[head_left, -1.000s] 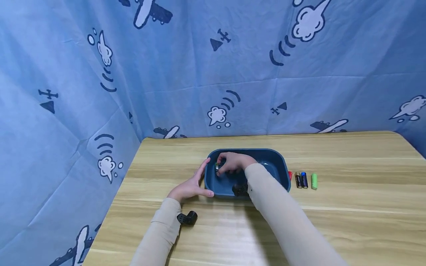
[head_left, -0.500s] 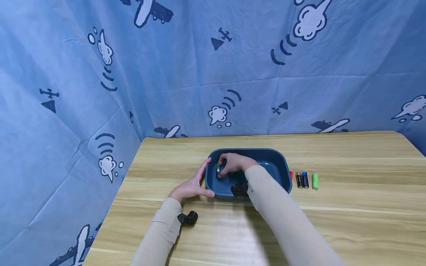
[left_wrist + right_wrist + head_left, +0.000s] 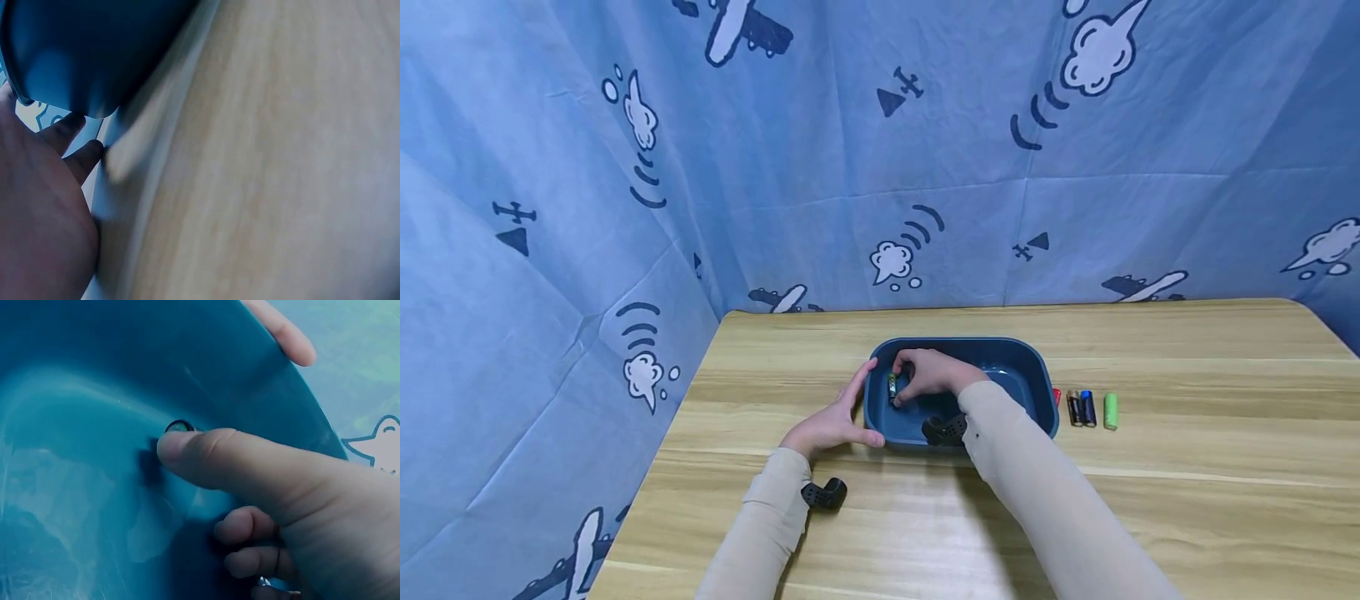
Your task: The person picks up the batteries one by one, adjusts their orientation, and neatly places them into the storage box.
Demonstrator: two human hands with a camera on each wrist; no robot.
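A dark blue plastic basin (image 3: 917,427) stands on the wooden table. Inside, near its left wall, my right hand (image 3: 931,371) pinches a small battery (image 3: 892,388) by its ends, thumb toward the front and index finger toward the back. In the right wrist view, the thumb covers most of the battery (image 3: 180,426), with only one dark end showing; the other fingers curl beneath the hand. My left hand (image 3: 831,425) spreads against the basin's left side, with its fingers by the rim and its thumb at the front corner. Its fingertips (image 3: 76,120) lie against the outer wall in the left wrist view.
Right of the basin lie a black-and-copper battery (image 3: 1075,408), a blue one (image 3: 1087,408) and a green one (image 3: 1110,412). A red battery (image 3: 1057,397) is partly hidden by the basin's right rim. A blue printed curtain (image 3: 955,150) hangs behind the table.
My right hand and the battery have shifted slightly toward the front of the basin, and more of the battery shows. The left hand stays at the basin's side.
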